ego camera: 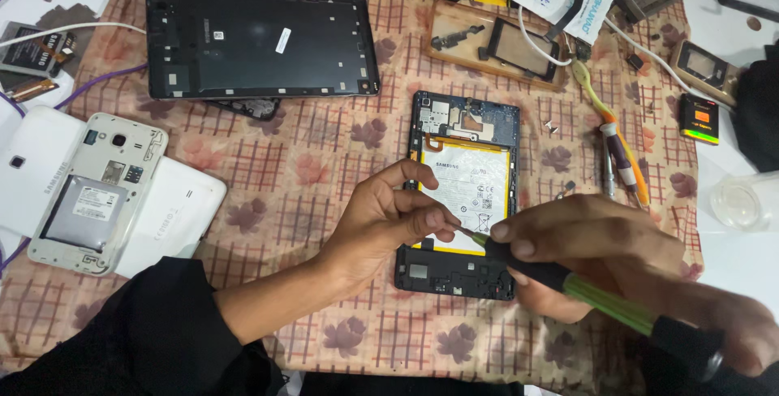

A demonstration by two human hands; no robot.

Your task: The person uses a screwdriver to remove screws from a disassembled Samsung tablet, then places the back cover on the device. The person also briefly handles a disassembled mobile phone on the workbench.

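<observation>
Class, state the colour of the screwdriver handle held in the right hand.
Black grip with a green shaft, on the screwdriver in the right hand; head view.

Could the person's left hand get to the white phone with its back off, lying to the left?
Probably yes. The left hand rests on the opened tablet, and only bare patterned cloth lies between it and the white phone, which sits uncovered.

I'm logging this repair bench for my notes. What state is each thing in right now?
Small tablet: back off, battery and board exposed, flat on the cloth.
Screwdriver: gripped in right hand, tip down at the battery's lower edge.
Left hand: fingertips pinched beside the tip, resting on the tablet.
Large black back cover: detached, inner side up.
White phone: back removed, battery still seated.
Toothbrush: lying unused.
</observation>
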